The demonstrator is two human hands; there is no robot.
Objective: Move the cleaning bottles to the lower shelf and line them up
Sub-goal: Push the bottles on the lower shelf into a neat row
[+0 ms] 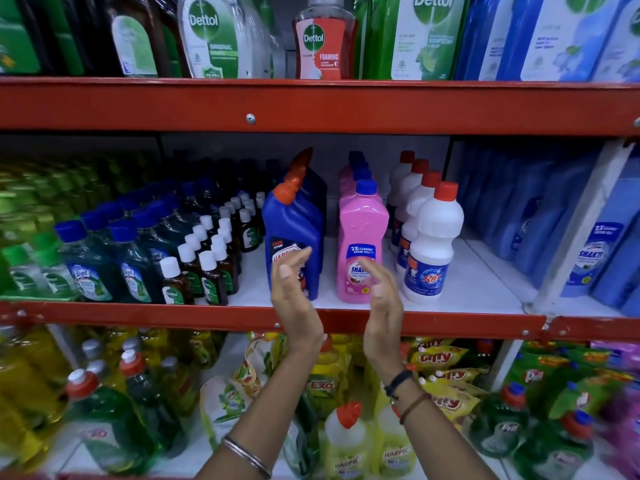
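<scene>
At the middle shelf's (pixel 478 285) front edge, left hand (pixel 294 292) and right hand (pixel 381 296) hover open, empty, before the blue bottle (pixel 292 230) and pink bottle (pixel 362 237)

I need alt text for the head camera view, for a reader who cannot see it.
Two empty hands, left hand and right hand, are raised before a red shelf, in front of rows of blue bottles, pink bottles and white bottles.
</scene>
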